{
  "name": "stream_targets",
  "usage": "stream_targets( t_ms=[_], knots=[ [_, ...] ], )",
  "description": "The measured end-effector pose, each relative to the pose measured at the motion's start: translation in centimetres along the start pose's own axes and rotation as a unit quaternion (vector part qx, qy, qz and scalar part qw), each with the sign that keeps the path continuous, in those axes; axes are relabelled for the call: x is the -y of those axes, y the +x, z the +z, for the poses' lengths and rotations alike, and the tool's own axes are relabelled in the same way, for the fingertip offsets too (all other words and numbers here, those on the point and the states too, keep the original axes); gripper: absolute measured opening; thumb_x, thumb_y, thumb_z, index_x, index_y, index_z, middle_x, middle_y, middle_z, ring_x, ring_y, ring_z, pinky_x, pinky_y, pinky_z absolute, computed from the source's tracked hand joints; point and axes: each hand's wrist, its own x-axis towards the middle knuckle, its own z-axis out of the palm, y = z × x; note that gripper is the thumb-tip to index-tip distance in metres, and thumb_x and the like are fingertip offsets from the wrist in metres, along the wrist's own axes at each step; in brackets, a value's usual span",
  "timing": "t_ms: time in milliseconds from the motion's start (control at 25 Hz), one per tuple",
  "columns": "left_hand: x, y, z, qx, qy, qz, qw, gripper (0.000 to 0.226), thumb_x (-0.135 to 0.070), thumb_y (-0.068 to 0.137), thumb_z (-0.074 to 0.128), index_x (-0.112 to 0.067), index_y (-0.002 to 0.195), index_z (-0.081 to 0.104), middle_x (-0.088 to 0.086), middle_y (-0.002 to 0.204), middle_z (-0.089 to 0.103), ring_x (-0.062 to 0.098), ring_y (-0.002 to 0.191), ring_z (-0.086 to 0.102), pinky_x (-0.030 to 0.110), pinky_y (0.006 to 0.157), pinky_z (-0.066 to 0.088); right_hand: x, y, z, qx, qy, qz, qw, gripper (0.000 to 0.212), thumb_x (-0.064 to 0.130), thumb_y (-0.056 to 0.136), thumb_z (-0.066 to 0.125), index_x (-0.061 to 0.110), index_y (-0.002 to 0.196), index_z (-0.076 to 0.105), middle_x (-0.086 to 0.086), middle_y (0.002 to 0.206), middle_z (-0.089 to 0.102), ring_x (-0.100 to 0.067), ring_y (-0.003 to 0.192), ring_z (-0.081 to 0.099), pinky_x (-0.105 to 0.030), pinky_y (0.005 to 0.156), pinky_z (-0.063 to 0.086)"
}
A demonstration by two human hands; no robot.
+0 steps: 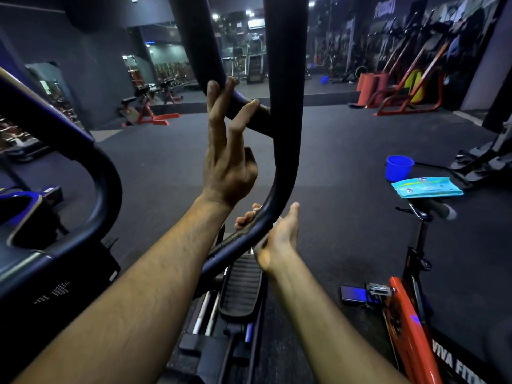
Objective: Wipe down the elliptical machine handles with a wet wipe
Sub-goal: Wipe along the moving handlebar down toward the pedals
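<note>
At right grip point(273, 239): cupped under curved black handle bar point(285, 151), wipe unseen
Left grip point(230, 151): fingers spread on upper bar
Progress: cannot tell; blue wipe packet point(426, 187) right, well apart

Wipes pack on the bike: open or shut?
Cannot tell. The wipes pack lies flat on the bike's handlebar; its flap is too small to read.

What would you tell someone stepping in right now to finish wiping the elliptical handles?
Left hand: open, fingertips resting on the upper handle bar.
Right hand: wrapped around the lower bend of the curved handle; no wipe is clearly visible in that grip.
Wet wipe pack: lying on the seat of the orange bike to the right, blue bucket on the floor behind it.
Done: cannot tell how much has been wiped.
Left: confirm a wipe is in hand, then cover both handles.
</note>
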Motion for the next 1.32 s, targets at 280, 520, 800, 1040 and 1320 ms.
stream_targets(
  t_ms=[280,520,800,1040,1320],
  knots=[
    [-0.4,0.0,-0.3,0.012,-0.026,-0.019,0.999,0.096,0.031,0.052,0.046,-0.014,0.136,0.044,0.017,0.156,0.024,0.013,0.159,-0.006,0.037,0.130,0.007,-1.7,-1.6,-3.2,-0.010,-0.080,0.019,0.997,0.047,0.041,0.107,0.041,0.000,0.121,0.061,-0.024,0.118,0.068,-0.039,0.114,0.065,-0.052,0.094,0.056],
    [-3.5,0.9,-4.6,0.039,-0.003,-0.054,0.998,0.078,0.023,0.066,0.044,-0.012,0.135,0.047,0.025,0.151,0.041,0.041,0.145,0.036,0.010,0.109,0.036,5.9,-1.8,-3.3,-0.025,-0.126,-0.153,0.980,0.020,0.002,0.097,0.051,-0.001,0.090,0.069,-0.016,0.082,0.071,-0.029,0.076,0.065,-0.029,0.059,0.055],
    [-8.6,-4.8,-14.9,0.465,0.217,-0.360,0.779,0.036,-0.057,0.105,0.037,-0.039,0.135,0.046,-0.008,0.139,0.059,0.028,0.128,0.059,0.046,0.096,0.050,2.5,2.2,0.4,0.045,-0.089,-0.179,0.979,0.068,0.053,0.107,0.024,0.005,0.083,0.066,-0.010,0.063,0.066,-0.025,0.061,0.064,-0.036,0.072,0.051],
    [-9.4,-6.1,-16.8,0.597,0.267,-0.319,0.685,0.073,-0.080,0.087,0.055,-0.046,0.147,0.030,0.001,0.142,0.061,0.035,0.124,0.062,0.042,0.093,0.049,-3.8,-0.6,-2.1,0.028,0.015,-0.004,0.999,0.060,0.052,0.107,0.030,0.004,0.095,0.063,-0.017,0.079,0.070,-0.031,0.074,0.069,-0.041,0.072,0.059],
    [-7.6,-7.7,-16.1,0.592,0.215,-0.345,0.696,0.092,-0.070,0.084,0.067,-0.046,0.155,0.014,0.009,0.145,0.058,0.040,0.126,0.060,0.049,0.099,0.053,2.3,-4.5,-4.5,0.019,-0.482,-0.504,0.716,0.031,0.017,0.110,0.039,0.009,0.113,0.069,-0.008,0.106,0.073,-0.020,0.098,0.069,-0.021,0.083,0.053]
  ],
)
